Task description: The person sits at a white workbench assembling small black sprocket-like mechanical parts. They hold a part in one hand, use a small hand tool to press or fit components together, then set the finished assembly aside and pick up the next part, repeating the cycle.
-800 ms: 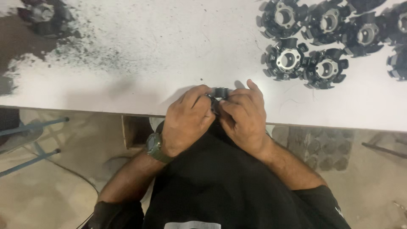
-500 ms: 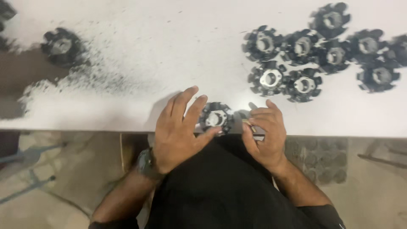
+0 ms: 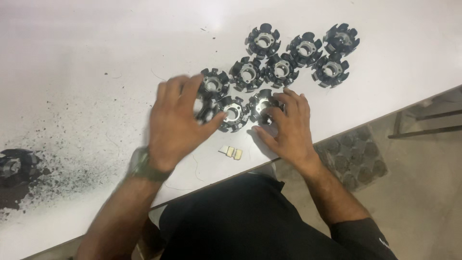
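Both hands now rest over the white table (image 3: 96, 58); 0.5 s ago they were at its near edge, holding one black slotted ring part between them. That part is no longer held and cannot be told apart from the others on the table.

Left hand (image 3: 175, 123): spread wide, palm down, motion-blurred, holding nothing visible. It partly covers a black part beneath its fingers, and its thumb points at the near ring part (image 3: 232, 113), which lies just right of it. A wristwatch (image 3: 144, 166) sits on this wrist.

Right hand (image 3: 288, 127): fingers spread, palm down, fingertips touching the right ring part (image 3: 261, 102). No grasp is closed.

Beyond the hands, the far group of ring parts (image 3: 288, 58) lies in a loose cluster, pieces touching or just beside each other.

Small pale metal tabs (image 3: 231, 152) lie on the table between the two hands, near the edge. A lone dark part (image 3: 14, 166) sits at far left amid black dust.
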Action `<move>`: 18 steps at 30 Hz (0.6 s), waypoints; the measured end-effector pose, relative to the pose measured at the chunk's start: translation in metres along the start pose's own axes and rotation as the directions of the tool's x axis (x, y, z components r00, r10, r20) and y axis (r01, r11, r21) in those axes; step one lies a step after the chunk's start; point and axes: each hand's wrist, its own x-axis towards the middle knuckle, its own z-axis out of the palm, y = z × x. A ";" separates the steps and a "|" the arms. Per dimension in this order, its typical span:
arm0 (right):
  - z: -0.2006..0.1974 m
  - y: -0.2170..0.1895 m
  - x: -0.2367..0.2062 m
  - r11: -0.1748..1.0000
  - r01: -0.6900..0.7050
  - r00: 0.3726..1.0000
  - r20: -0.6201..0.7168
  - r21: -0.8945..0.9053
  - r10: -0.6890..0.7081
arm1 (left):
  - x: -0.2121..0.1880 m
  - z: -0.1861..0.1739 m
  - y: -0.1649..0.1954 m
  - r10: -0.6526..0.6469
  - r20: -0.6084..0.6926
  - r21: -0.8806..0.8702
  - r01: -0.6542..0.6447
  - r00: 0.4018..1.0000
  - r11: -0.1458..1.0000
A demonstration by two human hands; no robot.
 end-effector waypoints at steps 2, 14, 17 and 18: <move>0.003 0.005 0.004 0.999 -0.038 0.997 0.062 -0.023 0.039 | 0.043 0.024 0.001 -0.066 0.035 0.008 0.066 0.997 0.998; -0.020 0.090 0.034 0.999 -0.008 0.998 -0.055 0.037 0.010 | 0.085 0.043 -0.009 -0.203 0.190 -0.091 0.223 0.961 0.970; -0.006 0.107 0.063 1.000 0.013 0.997 0.080 -0.015 -0.011 | 0.065 0.032 0.011 -0.107 0.203 -0.178 0.144 0.973 0.973; -0.002 0.108 0.067 0.999 0.030 0.994 0.110 -0.042 -0.026 | 0.055 0.033 0.020 -0.068 0.239 -0.141 0.104 0.969 0.985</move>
